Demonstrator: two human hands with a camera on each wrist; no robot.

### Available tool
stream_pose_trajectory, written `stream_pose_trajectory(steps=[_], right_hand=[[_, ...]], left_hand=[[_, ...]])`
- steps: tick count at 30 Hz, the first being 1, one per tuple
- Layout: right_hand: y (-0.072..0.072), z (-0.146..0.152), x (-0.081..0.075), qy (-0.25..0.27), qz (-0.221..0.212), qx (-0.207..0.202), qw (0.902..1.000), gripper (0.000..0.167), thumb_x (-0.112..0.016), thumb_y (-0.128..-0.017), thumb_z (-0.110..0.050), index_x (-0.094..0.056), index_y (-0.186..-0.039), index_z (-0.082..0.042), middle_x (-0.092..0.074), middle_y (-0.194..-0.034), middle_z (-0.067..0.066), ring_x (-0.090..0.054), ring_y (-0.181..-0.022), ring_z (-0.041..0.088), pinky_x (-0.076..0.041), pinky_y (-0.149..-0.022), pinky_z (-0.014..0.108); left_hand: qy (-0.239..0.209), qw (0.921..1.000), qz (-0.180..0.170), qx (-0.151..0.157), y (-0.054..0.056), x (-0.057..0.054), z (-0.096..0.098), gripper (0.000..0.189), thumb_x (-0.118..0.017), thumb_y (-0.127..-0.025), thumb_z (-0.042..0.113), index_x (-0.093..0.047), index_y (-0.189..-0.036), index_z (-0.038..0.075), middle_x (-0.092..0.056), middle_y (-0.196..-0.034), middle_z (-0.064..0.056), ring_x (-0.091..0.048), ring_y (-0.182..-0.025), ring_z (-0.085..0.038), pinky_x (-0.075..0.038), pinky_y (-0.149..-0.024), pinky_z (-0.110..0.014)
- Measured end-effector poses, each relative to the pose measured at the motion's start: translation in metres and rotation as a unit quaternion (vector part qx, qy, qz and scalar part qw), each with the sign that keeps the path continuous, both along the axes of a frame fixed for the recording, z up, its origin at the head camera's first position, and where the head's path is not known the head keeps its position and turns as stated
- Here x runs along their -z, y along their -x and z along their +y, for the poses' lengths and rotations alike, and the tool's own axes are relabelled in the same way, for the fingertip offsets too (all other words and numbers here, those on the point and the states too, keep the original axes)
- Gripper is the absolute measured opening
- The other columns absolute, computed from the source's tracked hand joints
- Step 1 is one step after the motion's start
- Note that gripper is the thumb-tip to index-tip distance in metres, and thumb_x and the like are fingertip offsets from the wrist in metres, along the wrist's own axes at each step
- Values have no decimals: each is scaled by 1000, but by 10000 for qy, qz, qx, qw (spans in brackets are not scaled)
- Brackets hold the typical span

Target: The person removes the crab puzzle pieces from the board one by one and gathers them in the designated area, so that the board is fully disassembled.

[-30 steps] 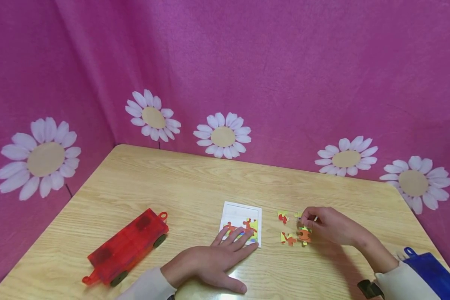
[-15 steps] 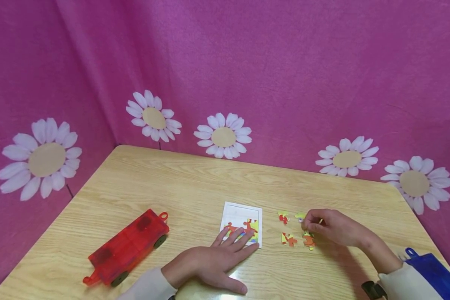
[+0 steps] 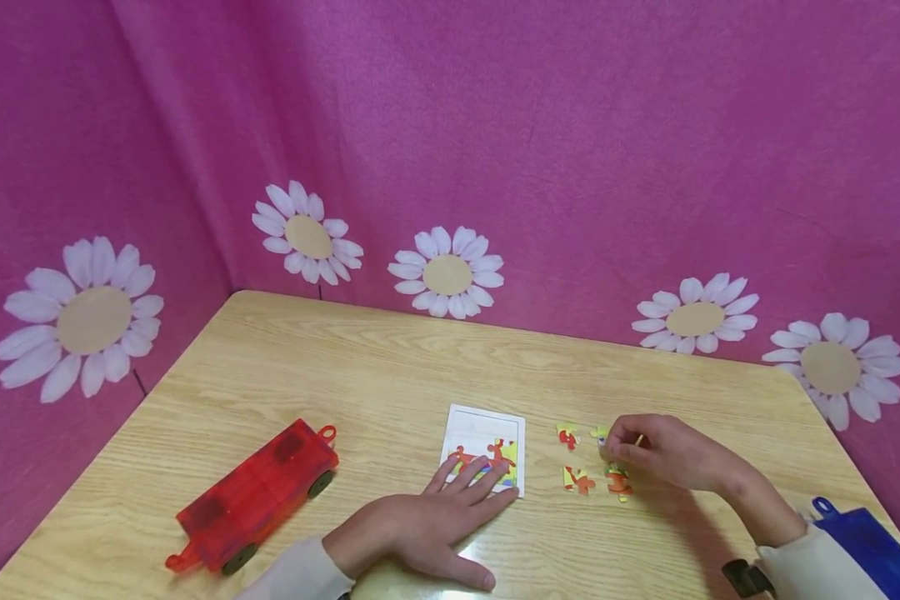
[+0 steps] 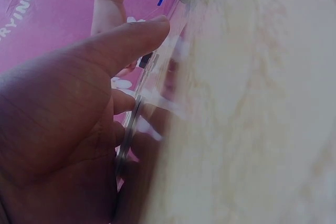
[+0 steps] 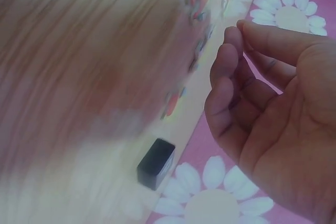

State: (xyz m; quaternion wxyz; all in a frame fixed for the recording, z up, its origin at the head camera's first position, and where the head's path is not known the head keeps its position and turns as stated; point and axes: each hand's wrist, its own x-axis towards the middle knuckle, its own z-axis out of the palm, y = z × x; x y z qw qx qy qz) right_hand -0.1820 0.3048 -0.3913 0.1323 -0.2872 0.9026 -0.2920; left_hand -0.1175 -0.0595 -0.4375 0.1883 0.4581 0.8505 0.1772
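My left hand (image 3: 446, 525) lies on the table with fingers spread, fingertips resting on the lower part of a white-framed puzzle board (image 3: 483, 423). Red, yellow and blue puzzle parts (image 3: 501, 452) show at the board's lower half, partly under the fingers. To the right, my right hand (image 3: 671, 450) hovers by the loose pieces, fingers curled and thumb tip against the index tip; the right wrist view shows nothing between these fingertips (image 5: 233, 32). Nearest it are a yellow puzzle piece (image 3: 597, 432) and a red-orange puzzle piece (image 3: 618, 482).
More puzzle pieces, an upper one (image 3: 567, 436) and a lower one (image 3: 578, 479), lie beside the board. A red toy wagon (image 3: 257, 496) stands left, a blue one (image 3: 870, 542) right. A small black block (image 5: 156, 163) shows in the right wrist view. A pink flowered cloth (image 3: 555, 167) hangs behind.
The lower right puzzle piece has shifted slightly right and toward me, and my right hand's fingertips have come off it. The left hand has stayed on the board.
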Motion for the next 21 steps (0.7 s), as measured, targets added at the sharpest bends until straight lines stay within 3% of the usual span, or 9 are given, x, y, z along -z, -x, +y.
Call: stream_pose_trajectory(steps=[12, 21], right_hand=[[5, -46, -6, 148, -79, -344, 9993, 7, -64, -103, -12, -70, -100, -14, -67, -89, -4, -59, -77, 10, -50, -65, 27], [12, -84, -1, 119, -6, -585, 9982, 12, -66, -100, -5, -72, -105, -14, -69, -92, -2, -60, -79, 12, -52, -70, 28]], left_hand=[[-29, 10000, 83, -7, 0, 2, 0, 93, -58, -97, 63, -15, -167, 18, 4, -172, -8, 6, -156, -29, 3, -121, -57], [-15, 9999, 102, -1, 0, 1, 0, 93, -57, -97, 64, -15, -167, 18, 3, -172, -8, 6, -156, -29, 2, -121, -57]])
